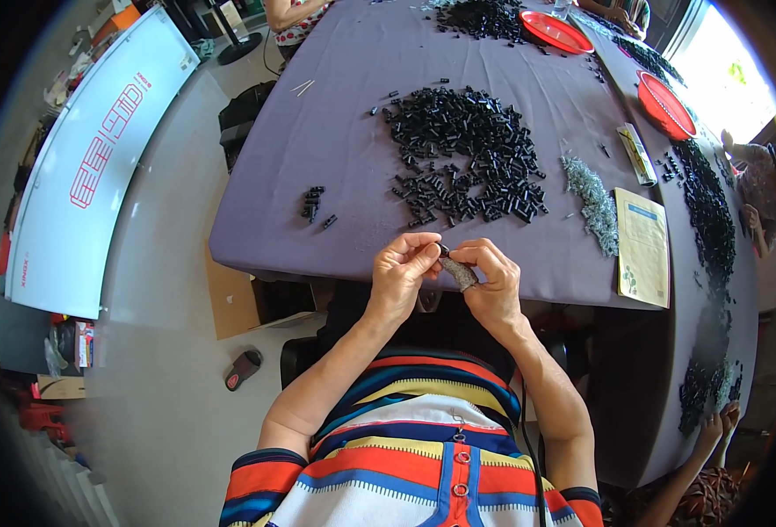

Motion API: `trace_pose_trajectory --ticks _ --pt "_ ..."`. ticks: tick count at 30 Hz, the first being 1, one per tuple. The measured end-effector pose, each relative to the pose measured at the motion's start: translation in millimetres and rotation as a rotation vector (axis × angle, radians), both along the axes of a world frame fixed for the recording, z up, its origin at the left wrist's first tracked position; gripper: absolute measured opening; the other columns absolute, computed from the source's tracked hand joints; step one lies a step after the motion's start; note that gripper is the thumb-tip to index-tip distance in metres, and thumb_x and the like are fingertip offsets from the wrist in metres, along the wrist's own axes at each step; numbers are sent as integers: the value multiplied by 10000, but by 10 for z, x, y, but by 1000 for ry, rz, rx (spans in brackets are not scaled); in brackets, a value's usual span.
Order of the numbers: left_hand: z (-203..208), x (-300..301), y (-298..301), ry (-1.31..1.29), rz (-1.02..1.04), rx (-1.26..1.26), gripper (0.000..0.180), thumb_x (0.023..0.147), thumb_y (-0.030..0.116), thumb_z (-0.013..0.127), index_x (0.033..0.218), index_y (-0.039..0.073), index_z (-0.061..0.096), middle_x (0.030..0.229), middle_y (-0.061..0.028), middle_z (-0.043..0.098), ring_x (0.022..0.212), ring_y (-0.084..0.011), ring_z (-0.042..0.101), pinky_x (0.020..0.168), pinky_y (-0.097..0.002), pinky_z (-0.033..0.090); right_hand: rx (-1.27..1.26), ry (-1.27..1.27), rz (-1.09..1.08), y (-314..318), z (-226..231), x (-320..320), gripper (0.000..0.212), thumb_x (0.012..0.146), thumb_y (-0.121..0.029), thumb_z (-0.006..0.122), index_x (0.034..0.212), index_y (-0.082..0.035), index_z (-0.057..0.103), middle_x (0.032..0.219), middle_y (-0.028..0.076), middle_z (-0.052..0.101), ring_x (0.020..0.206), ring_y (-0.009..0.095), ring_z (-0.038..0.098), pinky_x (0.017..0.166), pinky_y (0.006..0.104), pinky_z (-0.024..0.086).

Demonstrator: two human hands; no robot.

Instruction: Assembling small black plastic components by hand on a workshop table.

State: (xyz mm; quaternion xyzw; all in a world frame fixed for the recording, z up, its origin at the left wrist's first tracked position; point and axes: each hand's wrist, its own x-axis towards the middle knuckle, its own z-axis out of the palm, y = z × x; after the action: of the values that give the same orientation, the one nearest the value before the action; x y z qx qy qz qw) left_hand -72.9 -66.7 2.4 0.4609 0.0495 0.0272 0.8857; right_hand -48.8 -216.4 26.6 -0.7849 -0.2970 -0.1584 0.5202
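Observation:
Both my hands meet just over the near edge of the cloth-covered table. A small black cylindrical piece (pixel 443 249) is pinched in the fingertips of my left hand (pixel 400 277). Close beside it, my right hand (pixel 496 281) has its fingers closed around a grey speckled strip (pixel 461 274), whose exact kind I cannot make out. The right fingertips also reach the black piece. Beyond my hands, a large heap of black cylindrical pieces (pixel 467 149) lies on the table, and a smaller group of them (pixel 312 204) sits to the left.
A pile of small clear pieces (pixel 591 202) lies at right, beside a tan envelope (pixel 642 246). Red trays (pixel 556 33) stand at the far side. Other people sit around the table, one person's hands (pixel 720 430) at lower right. An open cardboard box (pixel 230 303) is below the table edge.

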Motion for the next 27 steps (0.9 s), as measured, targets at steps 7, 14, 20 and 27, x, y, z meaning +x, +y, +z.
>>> trace_pose_trajectory --ticks 7,14,20,27 --pt "-69 18 26 -50 -53 -129 141 885 28 602 1021 39 642 882 -62 655 722 -118 584 680 -245 483 24 28 6 -12 -10 -1 336 606 168 553 883 -14 608 878 116 637 784 287 644 673 327 514" --pt "-34 19 14 -123 -55 -123 141 882 9 597 1008 42 650 910 -73 661 738 -122 589 701 -251 491 184 257 62 -6 -17 -14 313 639 208 528 869 8 601 863 114 651 799 209 652 703 273 502" --pt "3 -4 -26 -111 22 16 139 870 -19 604 991 21 658 865 -57 654 722 -101 582 674 -236 482 106 165 51 -15 20 -9 293 633 181 553 858 -4 587 853 116 643 779 257 653 677 305 508" --pt "-40 -21 -57 -83 10 -12 156 897 1 572 1037 31 632 913 -52 648 785 -106 588 707 -242 479 23 24 -5 7 8 -18 237 658 145 607 837 -10 597 837 121 644 749 250 646 671 302 495"
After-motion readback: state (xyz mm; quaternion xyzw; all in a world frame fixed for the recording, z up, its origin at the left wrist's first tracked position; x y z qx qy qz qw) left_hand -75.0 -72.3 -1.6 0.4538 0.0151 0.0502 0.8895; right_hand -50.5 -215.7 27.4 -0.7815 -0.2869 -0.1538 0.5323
